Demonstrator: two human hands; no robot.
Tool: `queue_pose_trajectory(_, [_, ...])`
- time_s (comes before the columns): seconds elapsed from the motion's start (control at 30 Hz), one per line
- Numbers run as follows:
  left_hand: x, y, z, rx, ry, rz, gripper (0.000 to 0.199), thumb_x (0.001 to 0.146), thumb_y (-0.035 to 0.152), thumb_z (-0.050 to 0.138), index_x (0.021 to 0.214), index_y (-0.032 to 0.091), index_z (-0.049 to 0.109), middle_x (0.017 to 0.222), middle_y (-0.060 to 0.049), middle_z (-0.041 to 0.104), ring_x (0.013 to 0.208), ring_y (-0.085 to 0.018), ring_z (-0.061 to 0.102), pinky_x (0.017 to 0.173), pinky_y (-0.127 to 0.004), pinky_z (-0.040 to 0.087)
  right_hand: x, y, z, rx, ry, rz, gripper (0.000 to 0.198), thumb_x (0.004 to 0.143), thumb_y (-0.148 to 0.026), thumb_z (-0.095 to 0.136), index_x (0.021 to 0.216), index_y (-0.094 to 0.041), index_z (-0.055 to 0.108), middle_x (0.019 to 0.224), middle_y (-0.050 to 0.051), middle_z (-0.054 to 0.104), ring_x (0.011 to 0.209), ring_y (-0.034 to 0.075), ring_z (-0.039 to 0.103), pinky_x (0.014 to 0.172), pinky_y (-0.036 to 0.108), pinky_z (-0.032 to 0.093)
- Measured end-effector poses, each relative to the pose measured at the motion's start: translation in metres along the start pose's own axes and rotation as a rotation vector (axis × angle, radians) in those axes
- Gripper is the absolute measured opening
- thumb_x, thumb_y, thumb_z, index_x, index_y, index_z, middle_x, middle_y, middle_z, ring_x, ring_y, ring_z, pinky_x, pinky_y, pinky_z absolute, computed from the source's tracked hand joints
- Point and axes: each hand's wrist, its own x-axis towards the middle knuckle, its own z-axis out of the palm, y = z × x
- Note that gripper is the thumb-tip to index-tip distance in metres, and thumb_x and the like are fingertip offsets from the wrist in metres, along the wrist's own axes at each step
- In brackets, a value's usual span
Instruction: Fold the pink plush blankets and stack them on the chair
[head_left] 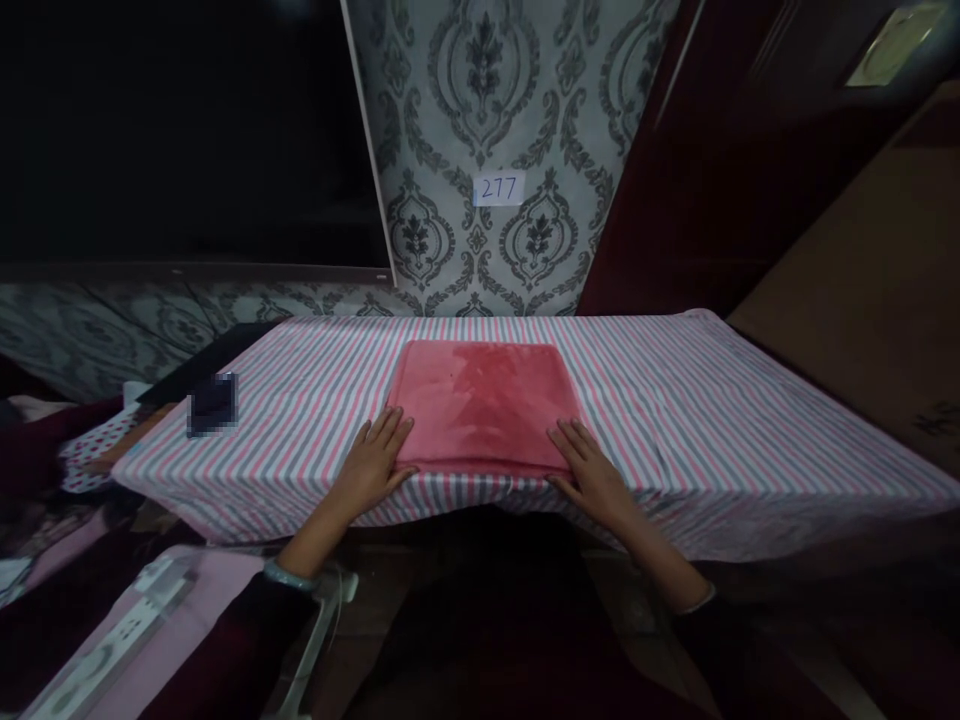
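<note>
A folded pinkish-red plush cloth (484, 410) lies flat at the front middle of a table with a striped cover (277, 400). Its nap shows a darker patch in the centre, and its layered front edge lies near the table's edge. My left hand (375, 455) rests on the cloth's front left corner, fingers stretched out and the thumb along the front edge. On the front right corner lies my right hand (596, 475), its fingers likewise extended and its thumb by the edge. Neither hand is closed around the cloth.
A small dark, pixelated item (213, 404) sits at the table's left. Behind are a large black screen (187, 140) and a paper label reading 277 (499, 188). A cardboard panel (862, 280) stands right. Lower left are clothes (97, 440) and a white power strip (120, 635).
</note>
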Motion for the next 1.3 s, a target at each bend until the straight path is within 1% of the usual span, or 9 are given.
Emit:
queue_pose_trajectory(0.13, [-0.001, -0.011, -0.002, -0.026, 0.004, 0.042, 0.067, 0.088, 0.023, 0.054, 0.153, 0.012, 0.045, 0.164, -0.019, 0.036, 0.155, -0.030, 0.028, 0.122, -0.047, 0.036, -0.004, 0.009, 0.006, 0.049, 0.049, -0.004, 0.074, 0.091, -0.016, 0.046, 0.163, -0.025, 0.030, 0.161, 0.011, 0.043, 0.155, 0.025, 0.027, 0.121, 0.052, 0.037])
queue_pose_trajectory(0.23, [-0.002, -0.007, -0.014, 0.007, -0.028, 0.031, 0.069, 0.084, 0.020, 0.053, 0.152, 0.014, 0.047, 0.161, -0.019, 0.040, 0.153, -0.033, 0.033, 0.125, -0.058, 0.026, -0.004, 0.007, -0.005, 0.044, 0.023, -0.007, 0.068, 0.091, -0.019, 0.046, 0.158, -0.022, 0.040, 0.158, 0.012, 0.047, 0.153, 0.027, 0.033, 0.121, 0.055, 0.035])
queue_pose_trajectory(0.43, [0.035, 0.065, -0.037, -0.075, 0.007, 0.144, 0.066, 0.097, 0.039, 0.052, 0.158, 0.019, 0.038, 0.163, -0.015, 0.039, 0.154, -0.032, 0.031, 0.127, -0.063, 0.011, 0.042, -0.047, -0.036, -0.052, -0.051, 0.080, 0.053, 0.102, -0.037, 0.041, 0.150, -0.020, 0.053, 0.154, 0.014, 0.053, 0.149, 0.033, 0.038, 0.121, 0.061, 0.024])
queue_pose_trajectory(0.6, [0.055, 0.109, -0.006, -0.079, 0.009, 0.135, 0.066, 0.097, 0.048, 0.055, 0.157, 0.025, 0.041, 0.167, -0.013, 0.032, 0.155, -0.037, 0.025, 0.124, -0.068, 0.018, 0.062, -0.087, -0.017, -0.097, -0.198, 0.050, 0.059, 0.102, -0.048, 0.045, 0.158, -0.026, 0.042, 0.166, 0.008, 0.034, 0.154, 0.035, 0.026, 0.121, 0.062, 0.022])
queue_pose_trajectory(0.77, [0.030, 0.102, 0.020, -0.056, 0.087, 0.138, 0.064, 0.097, 0.042, 0.057, 0.157, 0.030, 0.041, 0.167, -0.010, 0.033, 0.156, -0.036, 0.023, 0.125, -0.064, 0.022, 0.043, -0.084, -0.006, -0.079, -0.184, -0.002, 0.062, 0.102, -0.050, 0.046, 0.159, -0.028, 0.039, 0.169, 0.006, 0.029, 0.156, 0.034, 0.022, 0.124, 0.060, 0.018])
queue_pose_trajectory(0.9, [0.027, 0.089, 0.003, -0.152, 0.047, 0.145, 0.052, 0.098, 0.035, 0.054, 0.150, 0.030, 0.053, 0.160, -0.009, 0.045, 0.151, -0.032, 0.036, 0.122, -0.058, 0.033, 0.055, -0.070, -0.019, 0.003, -0.245, -0.015, 0.058, 0.101, -0.049, 0.050, 0.155, -0.028, 0.047, 0.162, 0.008, 0.042, 0.151, 0.033, 0.036, 0.121, 0.056, 0.029])
queue_pose_trajectory(1.03, [0.084, 0.076, -0.039, -0.305, 0.002, 0.063, 0.045, 0.104, 0.028, 0.035, 0.138, 0.025, 0.064, 0.147, -0.009, 0.060, 0.142, -0.025, 0.050, 0.122, -0.052, 0.035, 0.120, -0.045, -0.043, 0.108, -0.235, 0.039, 0.046, 0.105, -0.039, 0.039, 0.140, -0.021, 0.063, 0.136, 0.010, 0.069, 0.123, 0.026, 0.065, 0.105, 0.039, 0.048])
queue_pose_trajectory(1.13, [0.157, 0.062, -0.063, -0.233, -0.051, -0.068, 0.052, 0.103, 0.033, 0.039, 0.152, 0.021, 0.049, 0.161, -0.012, 0.043, 0.152, -0.029, 0.035, 0.126, -0.058, 0.023, 0.187, -0.031, -0.054, 0.048, -0.139, 0.176, 0.048, 0.105, -0.034, 0.037, 0.145, -0.019, 0.058, 0.138, 0.011, 0.067, 0.126, 0.026, 0.063, 0.107, 0.037, 0.046])
queue_pose_trajectory(1.3, [0.235, 0.029, -0.044, -0.101, -0.153, -0.298, 0.054, 0.103, 0.040, 0.036, 0.151, 0.020, 0.049, 0.163, -0.014, 0.040, 0.154, -0.032, 0.030, 0.125, -0.063, 0.016, 0.245, -0.028, -0.032, 0.024, -0.131, 0.320, 0.050, 0.107, -0.038, 0.032, 0.148, -0.018, 0.053, 0.146, 0.013, 0.061, 0.136, 0.030, 0.054, 0.117, 0.054, 0.031])
